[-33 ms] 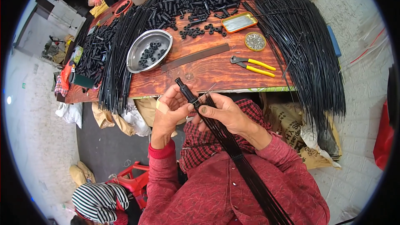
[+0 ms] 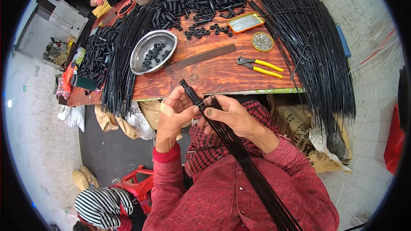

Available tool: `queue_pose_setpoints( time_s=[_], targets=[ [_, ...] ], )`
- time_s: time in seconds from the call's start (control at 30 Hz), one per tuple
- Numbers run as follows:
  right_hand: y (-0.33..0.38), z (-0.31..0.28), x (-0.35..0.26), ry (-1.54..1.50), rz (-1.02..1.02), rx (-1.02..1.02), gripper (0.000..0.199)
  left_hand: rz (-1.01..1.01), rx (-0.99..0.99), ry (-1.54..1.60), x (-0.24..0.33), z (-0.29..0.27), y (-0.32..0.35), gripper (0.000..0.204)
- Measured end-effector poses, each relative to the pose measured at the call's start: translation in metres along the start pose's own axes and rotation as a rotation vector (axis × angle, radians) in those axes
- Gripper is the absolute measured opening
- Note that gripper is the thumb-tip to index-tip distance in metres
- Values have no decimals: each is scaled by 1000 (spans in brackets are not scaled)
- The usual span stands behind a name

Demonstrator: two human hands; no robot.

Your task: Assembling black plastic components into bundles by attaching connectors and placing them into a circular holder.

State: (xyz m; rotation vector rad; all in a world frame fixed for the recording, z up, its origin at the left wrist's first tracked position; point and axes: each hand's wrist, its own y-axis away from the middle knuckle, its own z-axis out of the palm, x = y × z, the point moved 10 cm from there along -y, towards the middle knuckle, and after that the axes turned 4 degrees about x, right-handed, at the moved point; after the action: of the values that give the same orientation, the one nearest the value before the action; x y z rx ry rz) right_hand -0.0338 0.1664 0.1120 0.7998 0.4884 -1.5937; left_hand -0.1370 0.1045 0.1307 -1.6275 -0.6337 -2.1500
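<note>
A stepped black plastic tube (image 2: 191,93) slants up and left in front of my chest. My left hand (image 2: 174,110) is closed round it, the thumb pressing near its lower end, with a pale bandage on the hand. From that end a bundle of thin black strips (image 2: 233,143) runs down to the right across my body, bound partway along. Pinching the strips just below the tube is my right hand (image 2: 229,113). Thin metal wire (image 2: 217,90) sticks up by its fingers and appears to loop round the tube's lower end.
On the wooden table (image 2: 205,75) are a metal bowl (image 2: 138,62) of black rings, a flat dark bar (image 2: 201,58), yellow-handled pincers (image 2: 261,67), a tray of wires (image 2: 246,22) and a dish of small metal bits (image 2: 262,42). Strip bundles (image 2: 317,51) overhang its edge. Co-workers sit far left and lower left.
My hands, the tube and the strips stay where they were. The person in stripes at lower left has shifted very slightly.
</note>
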Motion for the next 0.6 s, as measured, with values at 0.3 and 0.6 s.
queue_pose_setpoints(
  time_s=[0.3,0.6],
  targets=[
    [-3,-4,0,30,-20,17,31,23,16,19,0,1,-2,42],
    [-2,-1,-2,49,-24,5,36,-3,-12,76,-5,-5,-4,43]
  ],
)
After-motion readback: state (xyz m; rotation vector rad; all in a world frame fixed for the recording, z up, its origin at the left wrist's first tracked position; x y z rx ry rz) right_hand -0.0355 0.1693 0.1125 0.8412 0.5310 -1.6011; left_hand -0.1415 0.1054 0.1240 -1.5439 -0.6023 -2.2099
